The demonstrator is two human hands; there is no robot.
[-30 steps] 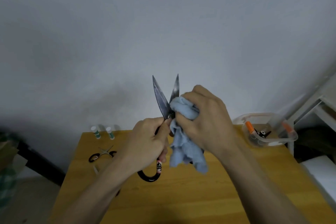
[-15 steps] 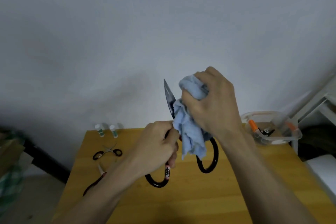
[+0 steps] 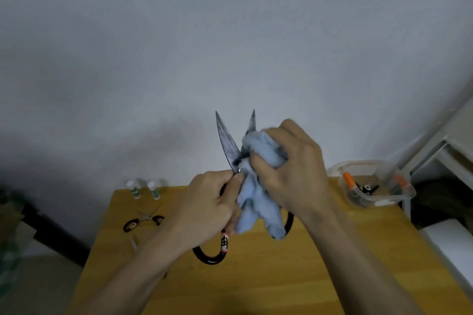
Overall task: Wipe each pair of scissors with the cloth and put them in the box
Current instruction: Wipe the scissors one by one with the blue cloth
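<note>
At frame centre, the left hand is gripping the large scissors, blades spread upward, while the right hand is clutching the blue cloth round one blade.

**No readable text in view**

I can make out only one mark that looks like lettering: a dark character or logo on the red-and-white band wrapped round the handle of the scissors, just below my left hand. It is too blurred for me to read. The small scissors on the table carry a pale tag on one handle loop, and I cannot read that either. The two tubes at the far edge show green bands, with any print on them too small to tell. I see no numbers, brands or signs elsewhere.
</note>
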